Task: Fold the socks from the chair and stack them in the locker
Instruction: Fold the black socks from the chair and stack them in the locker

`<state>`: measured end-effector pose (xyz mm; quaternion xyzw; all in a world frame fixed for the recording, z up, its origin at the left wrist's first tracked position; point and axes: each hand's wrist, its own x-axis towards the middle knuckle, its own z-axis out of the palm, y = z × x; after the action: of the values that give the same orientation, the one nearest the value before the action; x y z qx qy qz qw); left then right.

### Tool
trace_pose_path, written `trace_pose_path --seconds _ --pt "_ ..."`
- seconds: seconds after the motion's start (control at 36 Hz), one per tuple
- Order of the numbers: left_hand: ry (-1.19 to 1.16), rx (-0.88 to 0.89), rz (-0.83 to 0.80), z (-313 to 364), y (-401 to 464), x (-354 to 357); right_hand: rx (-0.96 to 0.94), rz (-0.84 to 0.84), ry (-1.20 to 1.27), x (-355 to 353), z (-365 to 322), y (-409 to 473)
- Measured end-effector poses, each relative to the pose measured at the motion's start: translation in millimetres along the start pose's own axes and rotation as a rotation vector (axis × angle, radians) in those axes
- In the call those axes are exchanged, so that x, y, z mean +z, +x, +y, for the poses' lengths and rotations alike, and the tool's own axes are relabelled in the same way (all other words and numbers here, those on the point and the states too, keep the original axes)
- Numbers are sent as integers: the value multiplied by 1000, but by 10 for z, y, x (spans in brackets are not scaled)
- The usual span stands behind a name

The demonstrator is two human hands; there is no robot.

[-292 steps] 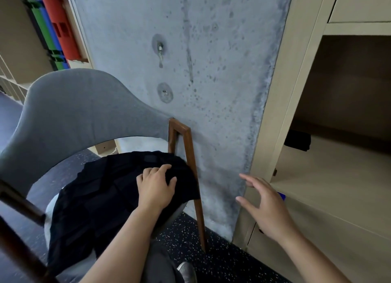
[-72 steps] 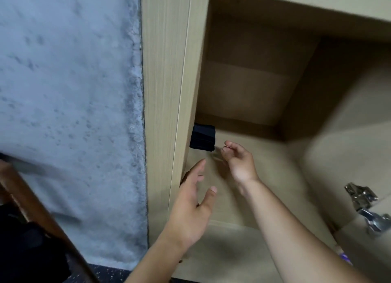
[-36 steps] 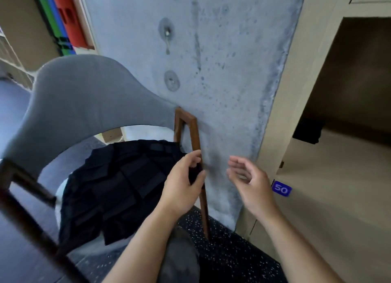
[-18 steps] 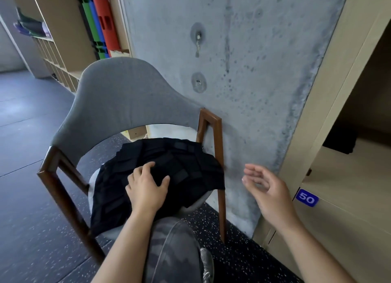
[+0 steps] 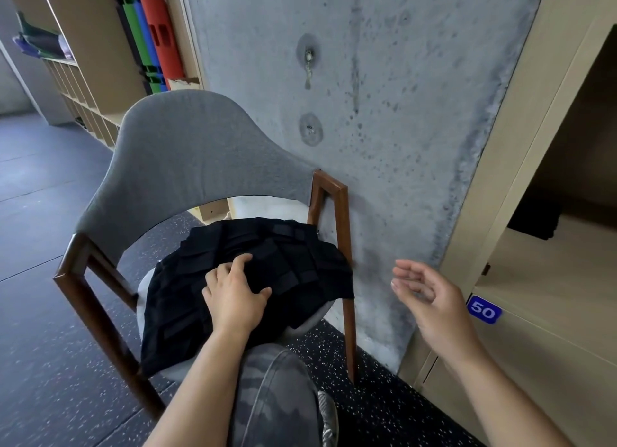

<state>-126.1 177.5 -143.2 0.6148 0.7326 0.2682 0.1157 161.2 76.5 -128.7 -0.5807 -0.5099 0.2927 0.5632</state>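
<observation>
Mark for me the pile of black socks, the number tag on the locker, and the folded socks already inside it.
pile of black socks (image 5: 293, 273): head view, upper right of the pile.
number tag (image 5: 484, 309): head view, centre of the blue plate.
folded socks (image 5: 534, 217): head view, middle of the dark bundle.

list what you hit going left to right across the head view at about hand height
wooden chair arm → pile of black socks → left hand resting on the pile → concrete wall → right hand, held in the air → blue 50 label → locker
</observation>
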Motion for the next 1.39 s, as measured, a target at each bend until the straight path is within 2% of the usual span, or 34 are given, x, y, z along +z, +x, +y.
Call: trace_pose_path --seconds 0.36,0.81,0.97,1.14,1.39 --pt "-91 56 70 1 -7 25 6 23 -4 -74 -27 -32" --pt "-526 322 120 293 -227 -82 23 52 35 -222 -125 -102" --pt "-734 371 3 562 -380 -78 19 34 80 -307 -218 -140" --pt "-984 356 -290 948 -587 -82 -21 -33 111 -363 -343 -199" --pt "-1059 441 -553 1468 -782 85 -20 -21 133 -671 -399 -258"
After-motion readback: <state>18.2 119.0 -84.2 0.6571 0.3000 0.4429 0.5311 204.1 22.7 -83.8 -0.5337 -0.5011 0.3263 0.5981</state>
